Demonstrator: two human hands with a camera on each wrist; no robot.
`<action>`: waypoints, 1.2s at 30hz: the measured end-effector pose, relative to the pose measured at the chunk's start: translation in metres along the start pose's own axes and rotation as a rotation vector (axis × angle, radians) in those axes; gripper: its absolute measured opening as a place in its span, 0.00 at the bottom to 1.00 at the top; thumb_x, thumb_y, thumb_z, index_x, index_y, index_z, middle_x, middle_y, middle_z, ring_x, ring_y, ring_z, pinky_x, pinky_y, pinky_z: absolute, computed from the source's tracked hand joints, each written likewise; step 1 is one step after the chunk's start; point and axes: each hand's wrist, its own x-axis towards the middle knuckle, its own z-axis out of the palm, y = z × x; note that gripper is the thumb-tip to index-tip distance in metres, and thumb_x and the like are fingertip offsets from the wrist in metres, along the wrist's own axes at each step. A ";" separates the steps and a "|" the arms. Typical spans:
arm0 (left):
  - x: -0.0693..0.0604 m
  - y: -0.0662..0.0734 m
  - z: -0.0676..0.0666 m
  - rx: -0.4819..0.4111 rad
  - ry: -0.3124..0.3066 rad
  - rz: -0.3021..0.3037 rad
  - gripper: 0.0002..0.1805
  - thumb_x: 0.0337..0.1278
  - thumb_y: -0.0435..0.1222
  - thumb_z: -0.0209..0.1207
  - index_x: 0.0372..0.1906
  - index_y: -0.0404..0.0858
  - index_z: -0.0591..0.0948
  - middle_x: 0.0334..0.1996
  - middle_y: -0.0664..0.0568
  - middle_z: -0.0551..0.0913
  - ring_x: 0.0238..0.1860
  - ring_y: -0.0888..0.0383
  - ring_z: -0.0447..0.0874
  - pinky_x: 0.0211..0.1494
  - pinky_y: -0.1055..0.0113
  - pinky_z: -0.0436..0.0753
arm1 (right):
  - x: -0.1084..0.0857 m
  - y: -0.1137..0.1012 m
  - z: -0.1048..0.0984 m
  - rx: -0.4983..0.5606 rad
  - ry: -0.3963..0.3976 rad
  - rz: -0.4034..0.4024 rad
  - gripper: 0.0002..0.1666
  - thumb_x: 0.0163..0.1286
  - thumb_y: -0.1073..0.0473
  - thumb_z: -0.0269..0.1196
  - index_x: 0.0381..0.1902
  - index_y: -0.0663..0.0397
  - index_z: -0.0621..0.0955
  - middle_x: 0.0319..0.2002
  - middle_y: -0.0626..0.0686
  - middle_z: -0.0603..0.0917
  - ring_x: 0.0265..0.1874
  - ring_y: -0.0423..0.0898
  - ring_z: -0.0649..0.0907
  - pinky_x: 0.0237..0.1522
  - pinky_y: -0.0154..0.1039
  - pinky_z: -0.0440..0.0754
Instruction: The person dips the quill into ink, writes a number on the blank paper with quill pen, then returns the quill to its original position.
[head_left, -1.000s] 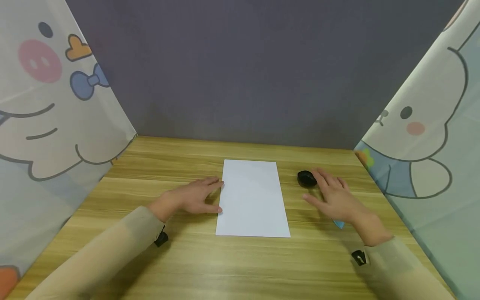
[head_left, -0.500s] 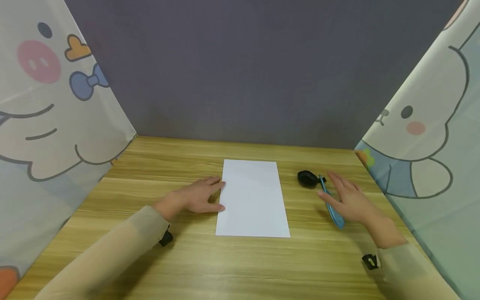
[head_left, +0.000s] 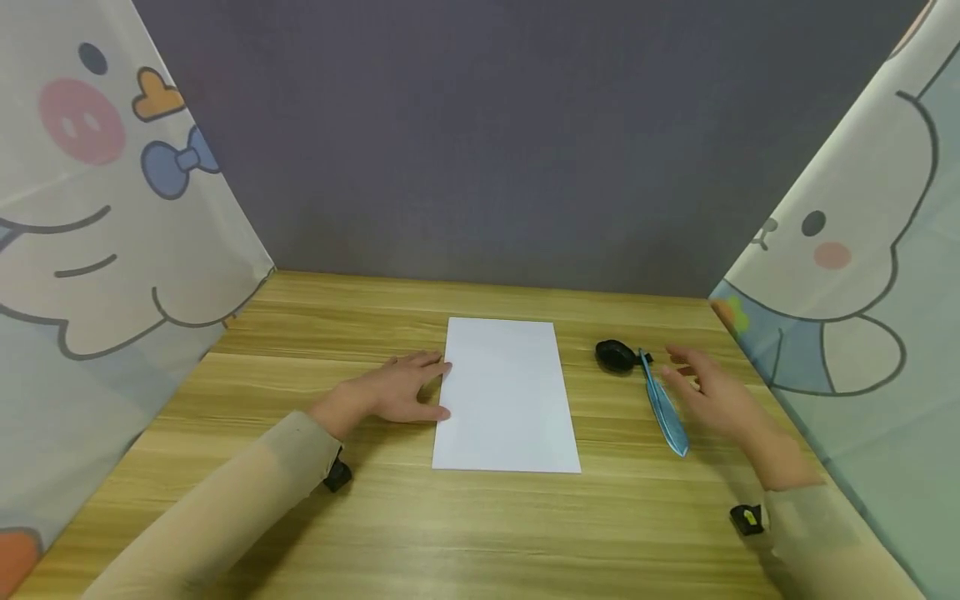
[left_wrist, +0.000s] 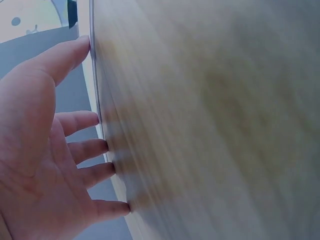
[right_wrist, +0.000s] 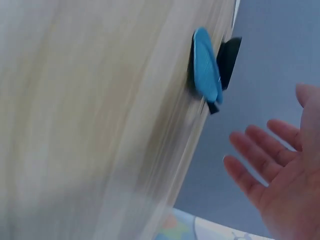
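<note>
A sheet of white paper (head_left: 510,396) lies flat in the middle of the table. My left hand (head_left: 397,390) is at its left edge, thumb and fingertips resting on or by the margin, fingers spread apart (left_wrist: 42,155). To the right of the sheet lies a slim blue feather- or leaf-shaped object (head_left: 663,412), its far, narrow end beside a rounded black object (head_left: 615,356). Just right of the blue object hovers my right hand (head_left: 712,400), holding nothing, its fingers loosely bent. In the right wrist view a gap separates that hand (right_wrist: 285,170) from the blue object (right_wrist: 206,65).
The wood-grain table (head_left: 480,533) ends at a dark grey panel (head_left: 480,150) at the back. Cloths with cartoon animals hang at the left (head_left: 90,217) and right (head_left: 847,275) sides. Small black devices sit at both wrists.
My right hand has moved right, off the black and blue objects, uncovering the blue one, and its fingers have bent a little. My left hand has shifted slightly right onto the paper's edge.
</note>
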 end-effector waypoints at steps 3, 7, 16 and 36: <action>-0.001 -0.002 0.001 0.001 0.001 0.002 0.52 0.74 0.66 0.61 0.90 0.42 0.59 0.90 0.39 0.53 0.90 0.33 0.49 0.85 0.22 0.52 | 0.002 0.008 0.000 0.002 0.027 -0.044 0.30 0.90 0.56 0.56 0.76 0.74 0.72 0.65 0.77 0.81 0.58 0.75 0.86 0.56 0.67 0.87; -0.003 -0.003 0.002 -0.001 0.008 0.002 0.52 0.74 0.65 0.62 0.89 0.42 0.60 0.90 0.39 0.54 0.89 0.33 0.50 0.84 0.22 0.53 | 0.006 0.017 -0.002 -0.003 0.027 -0.048 0.25 0.87 0.58 0.59 0.71 0.72 0.78 0.61 0.71 0.87 0.54 0.67 0.89 0.49 0.43 0.90; -0.002 -0.004 0.003 -0.003 0.009 -0.002 0.52 0.74 0.66 0.61 0.90 0.43 0.59 0.90 0.39 0.53 0.90 0.35 0.50 0.85 0.22 0.52 | 0.015 0.033 -0.002 0.000 -0.040 -0.045 0.19 0.85 0.63 0.62 0.68 0.61 0.84 0.56 0.64 0.90 0.48 0.56 0.89 0.44 0.41 0.86; 0.002 -0.003 0.002 0.001 0.003 -0.002 0.52 0.74 0.66 0.60 0.90 0.44 0.59 0.90 0.40 0.52 0.90 0.35 0.49 0.85 0.23 0.51 | 0.036 0.037 0.010 -0.038 -0.133 -0.085 0.16 0.81 0.69 0.63 0.60 0.56 0.90 0.56 0.60 0.92 0.54 0.59 0.90 0.53 0.49 0.88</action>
